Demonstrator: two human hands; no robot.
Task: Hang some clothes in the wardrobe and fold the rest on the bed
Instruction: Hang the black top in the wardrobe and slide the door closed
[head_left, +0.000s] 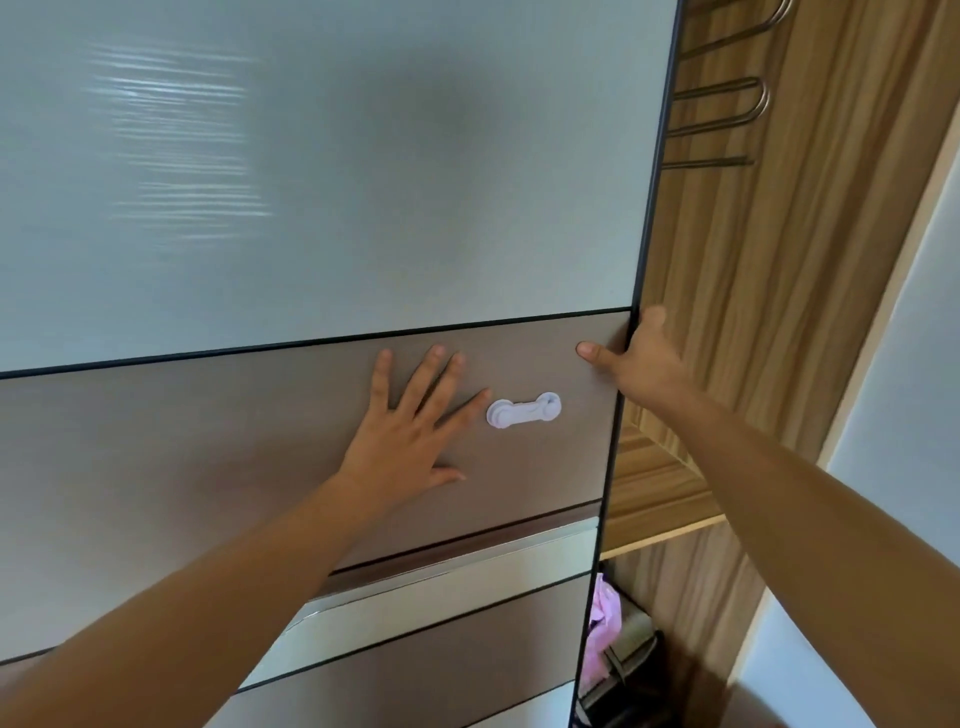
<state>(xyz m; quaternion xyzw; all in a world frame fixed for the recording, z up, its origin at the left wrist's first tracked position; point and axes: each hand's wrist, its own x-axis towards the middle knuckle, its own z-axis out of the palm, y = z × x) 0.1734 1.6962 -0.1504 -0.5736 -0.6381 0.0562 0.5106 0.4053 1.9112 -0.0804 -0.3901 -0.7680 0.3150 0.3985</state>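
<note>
Left hand (410, 431) flat, fingers (383, 379) spread, on wardrobe door (208, 467) mid-frame. Right hand (644, 358) grips door's right edge. Open wardrobe (753, 260) right of frame, pink cloth (602, 618) lower right. Risk: door sliding right could pinch gripping fingers.

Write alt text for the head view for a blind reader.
A person's left hand presses flat on a wardrobe door beside a white latch, while the right hand grips the door's edge. Past the edge show the wooden interior, metal rails and a pink cloth.
</note>
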